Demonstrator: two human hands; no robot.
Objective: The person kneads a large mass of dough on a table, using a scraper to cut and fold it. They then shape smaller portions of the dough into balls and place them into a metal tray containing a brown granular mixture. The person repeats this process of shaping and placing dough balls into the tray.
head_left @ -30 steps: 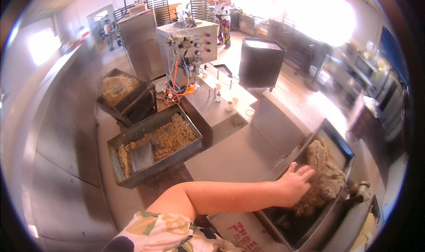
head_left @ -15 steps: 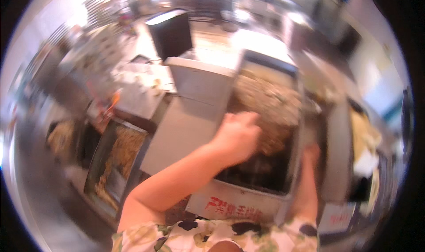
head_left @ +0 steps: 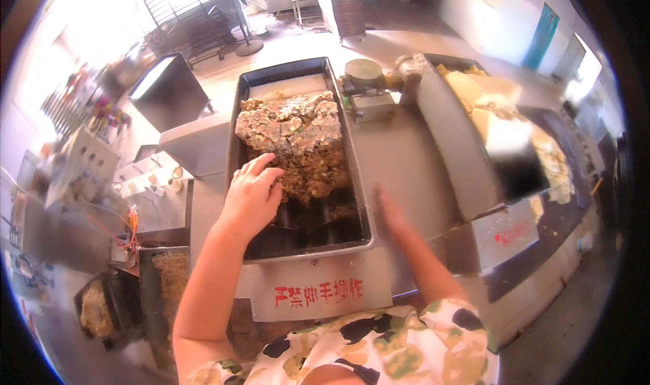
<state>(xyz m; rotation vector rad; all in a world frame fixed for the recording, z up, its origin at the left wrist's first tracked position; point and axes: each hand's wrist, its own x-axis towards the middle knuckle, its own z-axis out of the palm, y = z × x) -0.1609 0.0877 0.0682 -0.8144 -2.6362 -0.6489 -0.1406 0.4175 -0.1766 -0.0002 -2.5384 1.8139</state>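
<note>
A deep rectangular metal hopper [head_left: 364, 202] stands before me. In it lies a large brown, crumbly, nutty-looking mass [head_left: 291, 124], filling the far and middle part. Dark bars, perhaps rollers, show at the near bottom. My left hand [head_left: 250, 192] reaches over the hopper's left side, fingers spread and slightly bent, with the tips at the near left edge of the mass; whether they touch it I cannot tell. My right hand [head_left: 391, 209] is smeared by motion beside the hopper's right wall, over the metal surface, and its fingers are not distinct.
A second hopper [head_left: 450, 128] with pale yellow blocks [head_left: 497, 97] stands to the right. A motor-like unit [head_left: 365, 84] sits between the hoppers. Leftward are a dark bin [head_left: 169, 91], a control box [head_left: 81, 162] and a tray of crumbly material [head_left: 172, 277]. A red-marked panel [head_left: 318, 293] fronts the hopper.
The view has turned, so the hopper appears further left and upright. My left hand has moved from over its middle to its left side. My right hand stays by the right wall.
</note>
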